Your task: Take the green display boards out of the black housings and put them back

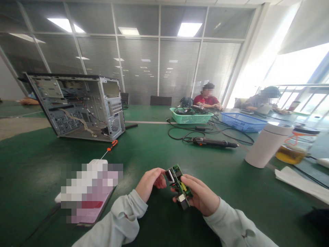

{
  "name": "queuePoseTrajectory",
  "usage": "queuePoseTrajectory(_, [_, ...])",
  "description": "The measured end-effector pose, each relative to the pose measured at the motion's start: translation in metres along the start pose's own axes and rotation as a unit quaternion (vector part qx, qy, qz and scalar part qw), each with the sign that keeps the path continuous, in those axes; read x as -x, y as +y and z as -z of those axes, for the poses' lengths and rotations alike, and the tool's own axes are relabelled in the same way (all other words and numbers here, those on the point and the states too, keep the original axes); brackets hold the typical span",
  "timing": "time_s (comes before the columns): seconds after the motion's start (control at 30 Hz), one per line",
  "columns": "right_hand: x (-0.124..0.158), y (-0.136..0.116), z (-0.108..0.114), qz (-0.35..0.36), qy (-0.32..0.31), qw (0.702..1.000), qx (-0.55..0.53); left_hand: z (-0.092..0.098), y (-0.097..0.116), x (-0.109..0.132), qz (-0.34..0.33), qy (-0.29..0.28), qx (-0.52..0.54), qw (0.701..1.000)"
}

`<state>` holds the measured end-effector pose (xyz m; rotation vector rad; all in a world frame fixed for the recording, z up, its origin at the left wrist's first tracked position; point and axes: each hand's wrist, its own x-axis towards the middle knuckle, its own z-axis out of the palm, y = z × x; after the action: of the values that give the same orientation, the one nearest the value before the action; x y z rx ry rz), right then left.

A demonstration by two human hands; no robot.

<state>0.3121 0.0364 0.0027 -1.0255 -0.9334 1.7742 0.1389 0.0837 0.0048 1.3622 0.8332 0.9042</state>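
A small green circuit board (183,187) with black, yellow and white parts is held tilted above the table. My right hand (202,195) grips its right side, thumb on the face and fingers behind. My left hand (151,181) has curled fingers, and its fingertips meet the board's upper left corner; how firmly they pinch cannot be seen. Left of my hands lie a white block and a pink object (92,209), both partly blurred out. Beyond them a screwdriver with an orange and black handle (112,145) lies near the opened computer case (84,109).
A black electric screwdriver (214,142) lies with its cable ahead. A green basket (191,118) of cables and a blue basket (243,121) stand further back. At right are a white tumbler (267,145), a jar of amber liquid (294,151) and white paper (302,183). Two people sit across.
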Motion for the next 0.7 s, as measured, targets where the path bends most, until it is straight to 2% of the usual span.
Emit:
queuePoseTrajectory(0.27, [-0.005,0.003,0.003,0.031,0.027,0.998,0.052,0.000,0.001,0.001,0.000,-0.003,0.001,1.000])
queuePoseTrajectory(0.37, [-0.001,0.000,0.001,0.092,0.042,0.987,0.122,0.000,0.000,0.000,-0.001,0.000,-0.003,1.000])
queuePoseTrajectory(0.47, [0.005,-0.003,-0.002,0.183,0.052,0.956,0.225,0.000,-0.001,0.000,0.003,0.004,-0.008,1.000])
queuePoseTrajectory(0.53, [0.008,-0.004,-0.002,0.220,0.065,0.930,0.287,0.000,0.000,0.001,0.006,0.003,-0.010,1.000])
queuePoseTrajectory(0.7, [0.013,-0.007,0.001,0.248,0.105,0.885,0.381,0.000,0.003,0.003,-0.001,0.001,-0.012,1.000])
